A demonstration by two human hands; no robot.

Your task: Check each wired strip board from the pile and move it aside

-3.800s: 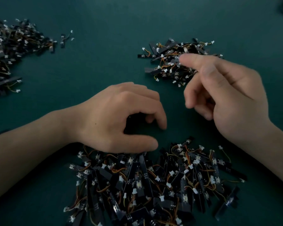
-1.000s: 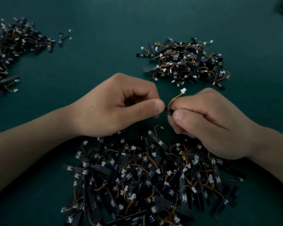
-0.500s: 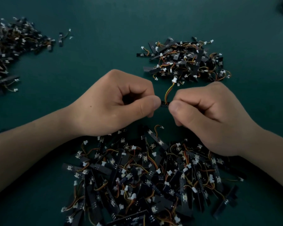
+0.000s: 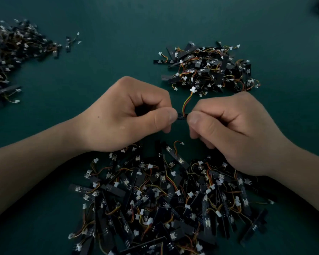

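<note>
I hold one small black strip board between both hands, above the green table. My left hand pinches its left end with thumb and curled fingers. My right hand pinches its right end the same way. Most of the board is hidden by my fingertips. Its red, yellow and orange wire rises away from me to a white connector. Below my hands lies the big pile of wired strip boards.
A smaller heap of strip boards lies beyond my hands at the centre right. Another large heap fills the far left, with a stray board beside it. The green table shows between the heaps.
Earlier my hands were apart and held nothing. Over the last second both hands rose slightly while gripping the board, and its wire swung from pointing right to pointing straight away from me.
</note>
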